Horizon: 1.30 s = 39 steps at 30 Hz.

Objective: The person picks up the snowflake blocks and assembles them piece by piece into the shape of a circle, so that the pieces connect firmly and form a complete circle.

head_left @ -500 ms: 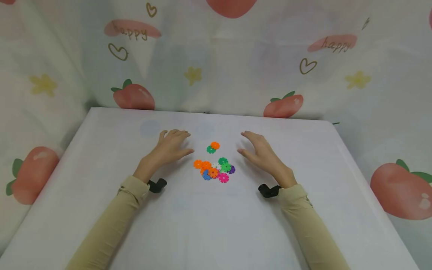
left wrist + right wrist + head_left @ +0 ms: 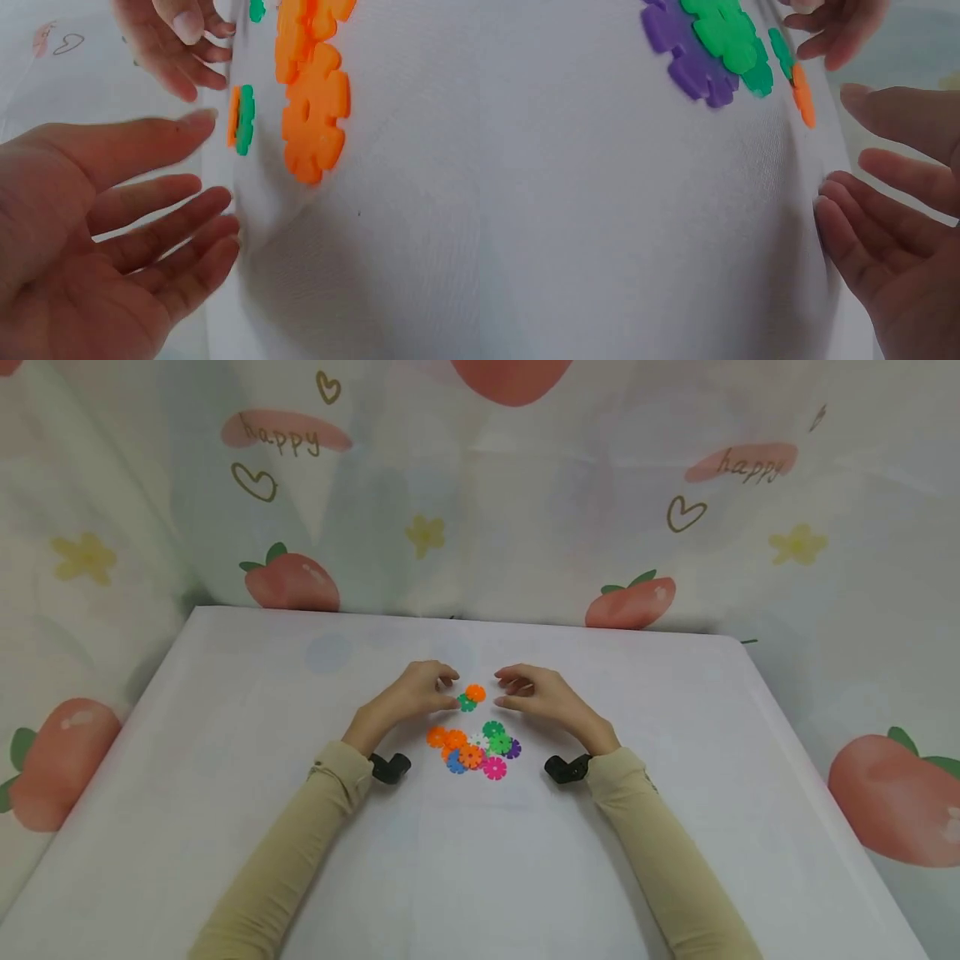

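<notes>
Movement first: since the earlier head frame, we see the left hand (image 2: 416, 692) and the right hand (image 2: 546, 695) shifted inward and toward each other, from well apart to either side of the small pair of discs. The pair, an orange disc (image 2: 476, 693) partly over a green disc (image 2: 467, 703), keeps its layout on the table (image 2: 480, 860), beyond the pile (image 2: 457, 740). We note the pile's layout unchanged too. The whole head view sits slightly lower in frame.

Fingers next. Left: thumb and fingers parted, a moderate gap, fingers lightly bent; nothing held. Its thumb tip is right by the green disc; the left wrist view shows a gap there, the head view looks close to contact, so we can't tell about touching. Right: thumb also parted from the fingers, fingers bent more than before, nothing held. We see its thumb tip just beside the pair, not touching. Whether the right fingertips touch the table, we can't tell.

Pile, nearer the person: orange discs on the left, blue disc (image 2: 456, 763) and pink disc (image 2: 494, 768) on the near side, white disc (image 2: 478, 743) around the middle, two greens and a purple disc (image 2: 514, 748) on the right. Overlaps hide parts, so we give no total.
</notes>
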Available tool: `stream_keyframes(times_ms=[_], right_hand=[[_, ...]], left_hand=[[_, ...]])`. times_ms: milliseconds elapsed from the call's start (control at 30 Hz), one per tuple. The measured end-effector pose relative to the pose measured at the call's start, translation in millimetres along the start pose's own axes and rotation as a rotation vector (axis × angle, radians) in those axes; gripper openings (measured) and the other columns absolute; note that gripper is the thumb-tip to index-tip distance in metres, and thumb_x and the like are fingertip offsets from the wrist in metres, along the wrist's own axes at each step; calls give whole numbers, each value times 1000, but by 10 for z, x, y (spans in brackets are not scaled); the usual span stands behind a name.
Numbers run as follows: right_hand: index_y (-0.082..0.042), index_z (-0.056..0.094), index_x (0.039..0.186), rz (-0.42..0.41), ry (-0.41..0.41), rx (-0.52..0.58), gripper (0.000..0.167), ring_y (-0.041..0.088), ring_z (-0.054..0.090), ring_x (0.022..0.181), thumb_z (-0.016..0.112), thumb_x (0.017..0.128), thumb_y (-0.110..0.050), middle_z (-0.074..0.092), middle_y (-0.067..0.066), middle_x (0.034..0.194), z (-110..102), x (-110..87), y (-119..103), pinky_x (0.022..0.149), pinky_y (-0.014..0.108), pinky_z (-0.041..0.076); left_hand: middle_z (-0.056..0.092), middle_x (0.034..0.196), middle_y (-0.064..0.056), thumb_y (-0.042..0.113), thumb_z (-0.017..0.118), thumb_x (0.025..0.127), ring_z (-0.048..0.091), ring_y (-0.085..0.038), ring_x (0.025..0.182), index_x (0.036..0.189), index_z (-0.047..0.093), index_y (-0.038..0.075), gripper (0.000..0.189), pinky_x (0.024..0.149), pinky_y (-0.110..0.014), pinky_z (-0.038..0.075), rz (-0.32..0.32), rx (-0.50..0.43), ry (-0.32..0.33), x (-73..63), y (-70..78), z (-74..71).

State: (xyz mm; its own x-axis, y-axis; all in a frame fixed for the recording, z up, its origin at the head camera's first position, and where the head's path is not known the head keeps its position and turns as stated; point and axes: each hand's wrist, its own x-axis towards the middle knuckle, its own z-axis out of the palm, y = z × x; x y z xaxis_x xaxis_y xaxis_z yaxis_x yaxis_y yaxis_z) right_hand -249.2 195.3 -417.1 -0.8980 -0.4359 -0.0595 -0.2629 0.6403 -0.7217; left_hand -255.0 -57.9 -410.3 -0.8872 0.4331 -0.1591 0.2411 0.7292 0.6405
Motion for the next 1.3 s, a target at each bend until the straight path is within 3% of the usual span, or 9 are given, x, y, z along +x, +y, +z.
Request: stream_keyframes(times_ms=[267,567,833,1000,1100,1300], right_hand=[[-5,66,133,-26,-67,-29,45,28,65,106,79,92,-19,70,13,120,57,142,-54,98,43,55],[-8,71,125,-98,-94,-130,35,25,60,95,77,92,-18,64,13,111,171,256,-122,84,33,53],[-7,70,108,-34,-72,-152,23,22,56,84,79,91,-17,62,9,100,205,283,-162,75,29,47],[-8,68,105,11,-53,-145,18,22,58,85,77,92,-18,66,7,94,206,266,-162,79,31,51],[-7,70,107,6,-33,-129,15,24,62,91,74,95,-16,70,8,98,185,222,-166,86,35,55],[-9,76,109,28,33,-31,15,22,67,92,67,99,-14,75,6,101,163,130,-173,88,35,58]], left_hand=[[68,117,-14,17,81,90,60,-28,106,126,70,1,41,98,-37,54,-7,-69,5,39,-15,119],[64,108,-13,24,84,88,58,-26,99,117,70,3,38,90,-36,54,-12,0,43,43,30,259],[61,108,-12,19,82,89,56,-27,99,110,69,0,32,92,-36,52,-58,-52,59,41,70,267],[61,104,-12,16,81,90,56,-27,95,110,61,1,32,87,-35,52,-65,-77,70,41,59,272],[62,101,-12,14,78,92,56,-26,91,113,57,3,32,84,-33,52,-66,-108,72,36,47,267],[69,100,-13,9,74,94,60,-25,92,112,69,-1,21,87,-35,55,-29,-137,110,-4,15,215]])
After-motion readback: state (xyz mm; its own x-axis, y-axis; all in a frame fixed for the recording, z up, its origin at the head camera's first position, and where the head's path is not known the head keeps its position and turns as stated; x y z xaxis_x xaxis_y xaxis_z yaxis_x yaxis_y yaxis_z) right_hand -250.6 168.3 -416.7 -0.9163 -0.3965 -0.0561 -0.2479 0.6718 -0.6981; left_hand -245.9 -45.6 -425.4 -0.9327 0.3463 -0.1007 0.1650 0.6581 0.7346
